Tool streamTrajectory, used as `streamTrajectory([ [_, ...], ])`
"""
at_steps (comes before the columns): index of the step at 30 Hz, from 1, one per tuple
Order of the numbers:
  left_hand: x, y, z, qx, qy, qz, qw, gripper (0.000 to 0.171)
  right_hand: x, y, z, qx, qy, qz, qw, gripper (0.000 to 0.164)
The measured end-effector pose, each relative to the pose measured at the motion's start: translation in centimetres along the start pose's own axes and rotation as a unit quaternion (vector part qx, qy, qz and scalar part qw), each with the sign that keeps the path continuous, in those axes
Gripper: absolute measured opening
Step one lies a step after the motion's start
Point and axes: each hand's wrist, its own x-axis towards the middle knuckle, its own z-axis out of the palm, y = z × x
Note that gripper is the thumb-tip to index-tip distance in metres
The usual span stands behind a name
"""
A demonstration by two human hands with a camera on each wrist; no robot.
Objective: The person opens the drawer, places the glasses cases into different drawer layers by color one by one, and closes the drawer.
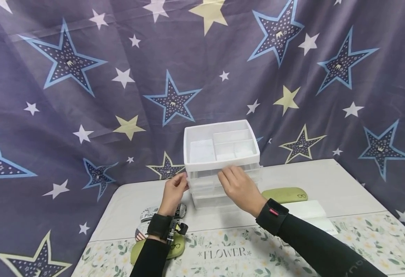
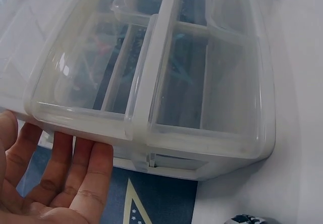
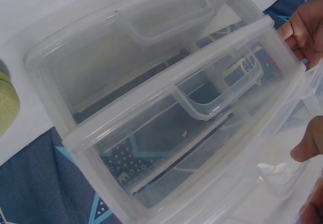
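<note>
A white plastic drawer organizer [image 1: 222, 164] stands at the back of the table, with a divided tray on top and clear drawers [image 1: 206, 203] below. My left hand [image 1: 174, 193] is at its left side; in the left wrist view the fingers [image 2: 93, 176] lie fairly straight against the side wall. On the front, my right hand [image 1: 243, 191] has its fingers curled at the upper drawer, just under the white top. The right wrist view shows the thumb [image 3: 309, 143] at that drawer's front, with the other fingers partly out of frame. Two lower drawers [image 3: 166, 133] look shut.
A green glasses case [image 1: 284, 195] and an open white booklet [image 1: 310, 215] lie right of the organizer. Beside my left forearm are a second green case [image 1: 177, 246] and a printed round package [image 1: 147, 215]. A floral mat [image 1: 225, 240] covers the table's front; a starry curtain [image 1: 188, 50] hangs behind.
</note>
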Motion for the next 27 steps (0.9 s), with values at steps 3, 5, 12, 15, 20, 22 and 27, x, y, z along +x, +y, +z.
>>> streamTrajectory([
  [3,-0.2,0.0,-0.2,0.0,-0.003,-0.005,1.0,0.036,0.0,-0.3,-0.2,0.004,-0.002,0.002,1.0,0.032],
  [5,-0.2,-0.1,-0.3,-0.001,-0.006,-0.01,0.9999,0.037,-0.1,-0.5,-0.4,0.008,-0.005,0.005,1.0,0.033],
  [12,-0.1,-0.1,-0.3,0.008,-0.003,-0.011,0.9999,0.039,-0.3,-0.9,-1.0,0.009,-0.007,0.008,1.0,0.035],
  [15,-0.1,-0.1,-0.4,0.007,0.002,-0.008,0.9999,0.04,-0.3,-1.0,-1.0,0.011,-0.003,0.006,1.0,0.035],
  [20,0.1,0.0,-0.3,0.015,-0.003,0.004,0.9999,0.042,-0.4,-1.1,-1.1,0.019,-0.003,0.008,1.0,0.034],
  [22,0.1,0.1,-0.3,0.021,-0.006,0.005,0.9998,0.044,-0.5,-1.1,-1.3,0.025,-0.006,0.01,1.0,0.034],
  [27,-0.1,0.3,-0.4,0.029,-0.007,0.005,0.9995,0.046,-0.4,-1.4,-1.9,0.035,-0.016,0.013,0.999,0.034],
])
